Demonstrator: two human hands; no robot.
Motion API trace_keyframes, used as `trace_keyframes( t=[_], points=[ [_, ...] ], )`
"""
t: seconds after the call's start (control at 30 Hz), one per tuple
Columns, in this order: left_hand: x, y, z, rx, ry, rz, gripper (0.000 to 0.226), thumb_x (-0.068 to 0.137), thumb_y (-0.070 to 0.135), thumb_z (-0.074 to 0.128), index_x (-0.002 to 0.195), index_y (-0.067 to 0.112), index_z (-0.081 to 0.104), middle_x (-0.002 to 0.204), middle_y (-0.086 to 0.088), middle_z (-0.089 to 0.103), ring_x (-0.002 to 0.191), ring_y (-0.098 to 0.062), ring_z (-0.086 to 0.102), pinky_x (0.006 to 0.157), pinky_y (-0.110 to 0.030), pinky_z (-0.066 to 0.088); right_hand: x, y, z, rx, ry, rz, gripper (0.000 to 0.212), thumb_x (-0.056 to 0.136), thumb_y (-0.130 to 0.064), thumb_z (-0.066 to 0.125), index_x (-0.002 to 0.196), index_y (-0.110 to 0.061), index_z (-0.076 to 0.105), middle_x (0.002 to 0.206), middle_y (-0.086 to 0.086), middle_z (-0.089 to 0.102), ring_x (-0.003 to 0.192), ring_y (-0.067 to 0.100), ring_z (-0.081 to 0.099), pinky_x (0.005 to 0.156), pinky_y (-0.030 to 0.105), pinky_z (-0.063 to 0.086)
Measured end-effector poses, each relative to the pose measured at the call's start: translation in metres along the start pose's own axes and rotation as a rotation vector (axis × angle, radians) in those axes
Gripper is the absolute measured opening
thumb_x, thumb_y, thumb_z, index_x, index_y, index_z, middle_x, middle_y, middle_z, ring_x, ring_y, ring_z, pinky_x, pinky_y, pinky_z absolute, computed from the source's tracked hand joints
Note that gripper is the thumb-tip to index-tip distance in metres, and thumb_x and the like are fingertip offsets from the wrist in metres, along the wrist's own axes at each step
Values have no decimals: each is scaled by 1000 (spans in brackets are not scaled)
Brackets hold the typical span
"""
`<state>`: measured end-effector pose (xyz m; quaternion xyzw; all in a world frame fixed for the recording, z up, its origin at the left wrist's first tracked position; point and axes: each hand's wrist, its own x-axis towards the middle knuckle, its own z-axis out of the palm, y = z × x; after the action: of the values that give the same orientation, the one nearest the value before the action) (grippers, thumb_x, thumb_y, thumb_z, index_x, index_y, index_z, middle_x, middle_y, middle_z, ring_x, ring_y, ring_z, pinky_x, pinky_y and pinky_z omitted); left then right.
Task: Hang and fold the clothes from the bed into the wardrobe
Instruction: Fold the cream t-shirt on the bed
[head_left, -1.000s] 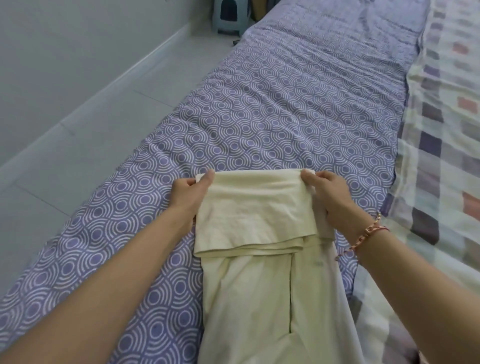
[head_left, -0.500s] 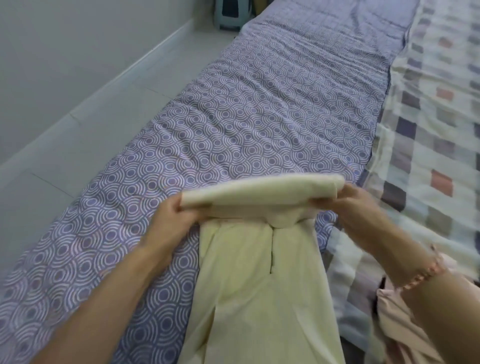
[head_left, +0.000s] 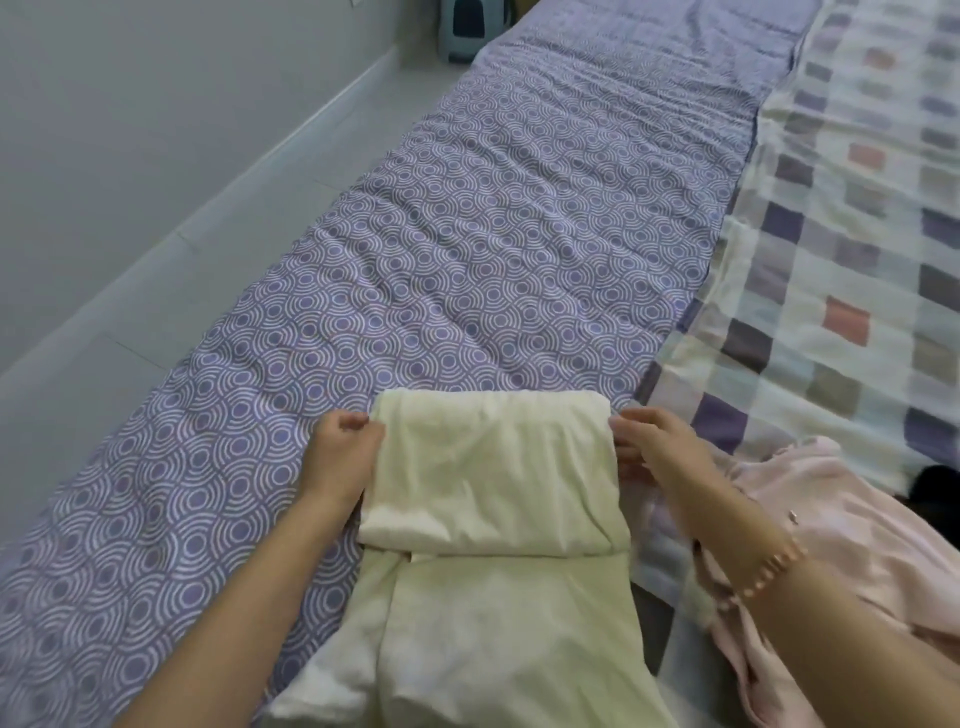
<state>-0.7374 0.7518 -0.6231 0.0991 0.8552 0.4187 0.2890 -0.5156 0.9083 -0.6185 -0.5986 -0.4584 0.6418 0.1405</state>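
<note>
Head view: near the close edge of the bed (head_left: 467, 249), your garment (head_left: 493, 478) now lies with its far end folded flat, not lifted as half a second ago; likely one fold remains. Your left hand (head_left: 340, 452) and right hand (head_left: 657, 449) each pinch a side edge of the fold.

Pale yellow garment (head_left: 493, 478), purple circle-patterned bedspread (head_left: 519, 234), checked sheet (head_left: 857, 260), pink garment (head_left: 831, 525)

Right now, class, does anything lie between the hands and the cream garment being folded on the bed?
Nothing visible does. The left hand grips the garment at its left edge, and the right hand meets its right edge. The pink cloth lies beside the right arm, off the fold. The wardrobe is out of view.
</note>
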Motion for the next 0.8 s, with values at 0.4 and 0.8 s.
trace_keyframes(
  t=[0.4, 0.8],
  points=[
    [35, 16, 41, -67, 102, -291, 51, 90, 35, 55, 120, -6, 54, 121, -20, 59, 107, -36, 59, 93, -44, 48, 33, -14, 33, -263, 190, -68, 49, 92, -36, 54, 95, 12, 63, 87, 15, 60, 89, 27, 59, 71, 27, 41],
    [32, 17, 44, 469, 378, 213, 37, 101, 30, 33, 105, 0, 54, 107, -24, 60, 98, -39, 55, 68, -36, 28, 61, -5, 47, -709, 679, -308, 34, 97, -33, 44, 117, -7, 52, 116, 17, 57, 110, 35, 51, 86, 39, 37]
  ],
)
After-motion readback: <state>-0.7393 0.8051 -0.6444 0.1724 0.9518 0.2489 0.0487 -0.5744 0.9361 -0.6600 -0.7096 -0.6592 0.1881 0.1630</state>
